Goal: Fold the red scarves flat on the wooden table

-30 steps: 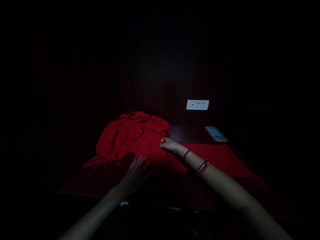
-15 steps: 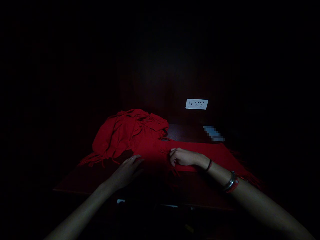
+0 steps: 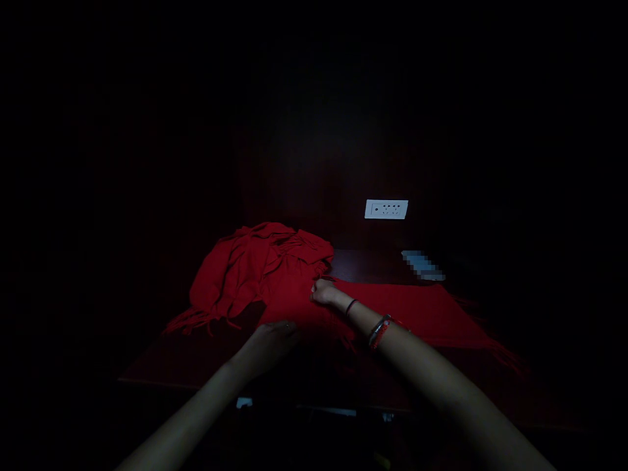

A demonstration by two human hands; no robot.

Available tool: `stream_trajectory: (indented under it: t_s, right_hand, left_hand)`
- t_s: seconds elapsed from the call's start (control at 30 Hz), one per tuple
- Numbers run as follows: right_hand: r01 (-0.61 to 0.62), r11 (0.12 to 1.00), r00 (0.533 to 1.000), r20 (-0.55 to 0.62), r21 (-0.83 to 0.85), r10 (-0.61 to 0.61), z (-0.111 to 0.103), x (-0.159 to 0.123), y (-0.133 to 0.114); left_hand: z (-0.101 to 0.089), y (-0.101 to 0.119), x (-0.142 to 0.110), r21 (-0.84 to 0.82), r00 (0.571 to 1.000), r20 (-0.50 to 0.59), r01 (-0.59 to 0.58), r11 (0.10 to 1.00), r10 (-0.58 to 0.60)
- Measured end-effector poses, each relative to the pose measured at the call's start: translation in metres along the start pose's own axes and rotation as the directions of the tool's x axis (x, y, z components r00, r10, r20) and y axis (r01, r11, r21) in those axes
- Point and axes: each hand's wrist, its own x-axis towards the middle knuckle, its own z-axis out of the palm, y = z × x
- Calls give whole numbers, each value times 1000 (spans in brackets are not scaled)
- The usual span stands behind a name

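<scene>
The red fringed scarf (image 3: 255,268) lies on the desk (image 3: 360,265), heaped beyond the left hand (image 3: 269,343), flat rightward past the right hand (image 3: 324,292), which curls against it; I cannot tell whether either grips.

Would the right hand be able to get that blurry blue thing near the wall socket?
Probably yes: only flat red cloth and tabletop seem to lie between the right hand and the blurry blue thing, though that hand looks busy with the cloth.

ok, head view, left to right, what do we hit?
Left-side fringe of the bunched red cloth → left hand → right hand → dark wristband → wall socket → pixelated flat object
</scene>
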Motion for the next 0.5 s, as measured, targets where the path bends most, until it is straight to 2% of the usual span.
stream_trajectory:
  t_s: [0.1, 0.17, 0.27, 0.37, 0.43, 0.47, 0.5]
  right_hand:
    - [44, 994, 998, -49, 103, -40, -6, -3, -1]
    - [85, 981, 993, -91, 174, -70, -20, -9, -1]
    - [148, 900, 982, -171, 411, -83, -54, -21, 1]
    - [201, 743, 972, -221, 638, -73, -95, -34, 11]
    - [202, 725, 971, -231, 659, -61, -123, -42, 26]
    - [188, 737, 973, -223, 650, -51, -136, -45, 37]
    - [163, 758, 977, -209, 631, -36, -147, -49, 50]
  left_hand:
    - [-5, 0, 1, 7, 997, -70, 30, 1000, -29]
    - [-10, 1, 6, -6, 981, -188, 49, 999, -49]
    - [-22, 9, 22, -43, 906, -422, 11, 999, -28]
    - [-35, 32, 52, 9, 810, -582, -73, 997, 65]
    - [-40, 55, 79, 2, 769, -635, -91, 996, 71]
    - [-40, 68, 93, -50, 751, -660, -75, 996, 23]
    - [-39, 82, 106, -93, 753, -658, -89, 992, 6]
